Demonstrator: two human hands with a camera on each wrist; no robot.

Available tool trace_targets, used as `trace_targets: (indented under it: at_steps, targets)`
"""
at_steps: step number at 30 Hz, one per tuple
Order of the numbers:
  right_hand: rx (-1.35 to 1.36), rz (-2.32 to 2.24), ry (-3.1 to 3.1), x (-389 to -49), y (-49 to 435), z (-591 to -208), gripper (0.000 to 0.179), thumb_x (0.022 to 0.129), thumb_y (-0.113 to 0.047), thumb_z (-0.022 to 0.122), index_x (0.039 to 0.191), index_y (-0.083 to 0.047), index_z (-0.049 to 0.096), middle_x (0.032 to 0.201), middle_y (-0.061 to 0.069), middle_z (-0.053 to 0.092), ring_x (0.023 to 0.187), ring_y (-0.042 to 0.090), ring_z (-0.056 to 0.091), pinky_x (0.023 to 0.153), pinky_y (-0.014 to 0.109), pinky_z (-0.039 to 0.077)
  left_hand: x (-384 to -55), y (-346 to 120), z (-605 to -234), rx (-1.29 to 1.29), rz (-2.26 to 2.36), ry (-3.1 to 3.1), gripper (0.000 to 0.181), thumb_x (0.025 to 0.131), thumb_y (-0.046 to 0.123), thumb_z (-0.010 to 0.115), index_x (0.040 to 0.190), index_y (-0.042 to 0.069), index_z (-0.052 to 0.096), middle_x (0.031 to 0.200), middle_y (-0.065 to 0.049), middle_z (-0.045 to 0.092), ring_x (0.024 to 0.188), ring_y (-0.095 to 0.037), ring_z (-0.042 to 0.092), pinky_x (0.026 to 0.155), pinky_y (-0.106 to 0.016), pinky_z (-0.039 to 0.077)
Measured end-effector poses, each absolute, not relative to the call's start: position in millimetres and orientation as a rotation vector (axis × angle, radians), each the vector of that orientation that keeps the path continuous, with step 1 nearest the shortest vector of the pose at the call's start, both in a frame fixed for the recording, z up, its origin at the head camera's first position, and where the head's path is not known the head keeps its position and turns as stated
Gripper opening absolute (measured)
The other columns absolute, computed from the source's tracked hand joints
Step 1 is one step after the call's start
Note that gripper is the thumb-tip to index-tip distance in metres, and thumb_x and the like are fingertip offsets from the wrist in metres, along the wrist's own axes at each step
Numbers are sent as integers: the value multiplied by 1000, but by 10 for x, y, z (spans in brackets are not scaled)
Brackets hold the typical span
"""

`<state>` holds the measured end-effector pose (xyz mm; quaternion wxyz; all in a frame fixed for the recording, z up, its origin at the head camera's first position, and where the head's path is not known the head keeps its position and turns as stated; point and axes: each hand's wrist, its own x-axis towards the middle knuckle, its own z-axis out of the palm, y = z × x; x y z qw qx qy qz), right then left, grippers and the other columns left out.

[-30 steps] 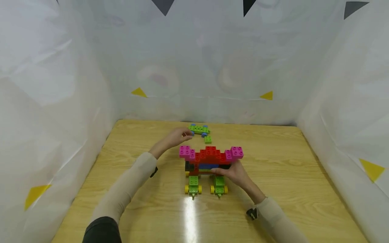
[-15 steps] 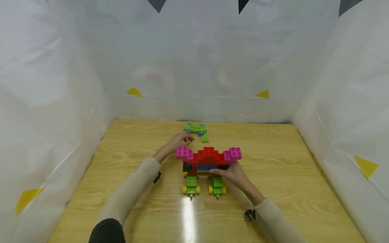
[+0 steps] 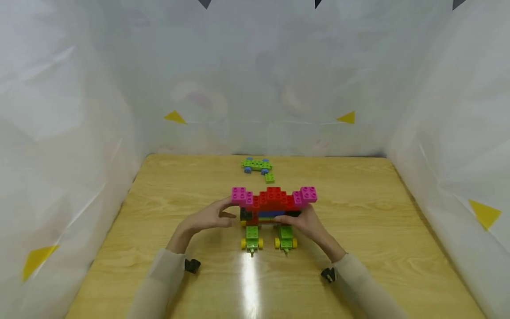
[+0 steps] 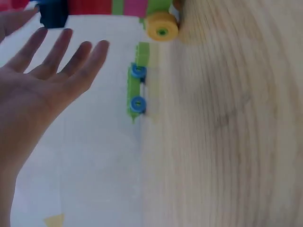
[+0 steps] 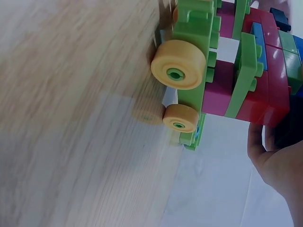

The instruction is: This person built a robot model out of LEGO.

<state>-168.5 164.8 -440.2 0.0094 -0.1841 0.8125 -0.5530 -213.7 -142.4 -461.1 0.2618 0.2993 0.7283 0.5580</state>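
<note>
A toy brick model (image 3: 273, 200) stands mid-table, with red and pink bricks across its top and black, blue and green ones lower down. Two green wheeled bases (image 3: 252, 235) with yellow wheels carry it. My right hand (image 3: 312, 222) grips its right side, thumb across the front at the blue brick; the fingers behind are partly hidden. At the left side is my left hand (image 3: 209, 217), fingertips right by the pink and black bricks. In the left wrist view the left hand's fingers (image 4: 80, 59) are spread and extended, holding nothing.
Behind the model lie a green wheeled base (image 3: 256, 165) with blue wheels and a loose green brick (image 3: 269, 178). White sheeting (image 3: 255, 88) with yellow triangles walls in the back and sides of the wooden table (image 3: 358, 199).
My left hand has come back from near the loose green pieces to the model's left side. The right hand keeps its grip, and the model stays in place.
</note>
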Motion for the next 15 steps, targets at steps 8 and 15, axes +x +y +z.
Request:
trace_targets:
  at_steps: [8,15]
  targets:
    - [-555,-1745,2507,-1696,1602,-4443,57,80,-14,80,129,-2,54,121,15,63,112,30,60,96,53,44,-1873,-1098,-4613,696,1504,2357,68,80,28,79,139,13,49,136,-6,54,121,-28,52,95,-47,46]
    - [-572,-1731,2492,-1644,1545,-4426,59,80,-13,80,130,-2,52,124,14,62,115,29,58,97,48,44,-1800,-1009,-4728,733,1556,2512,65,76,13,82,134,9,51,129,-11,60,121,-30,54,101,-48,41]
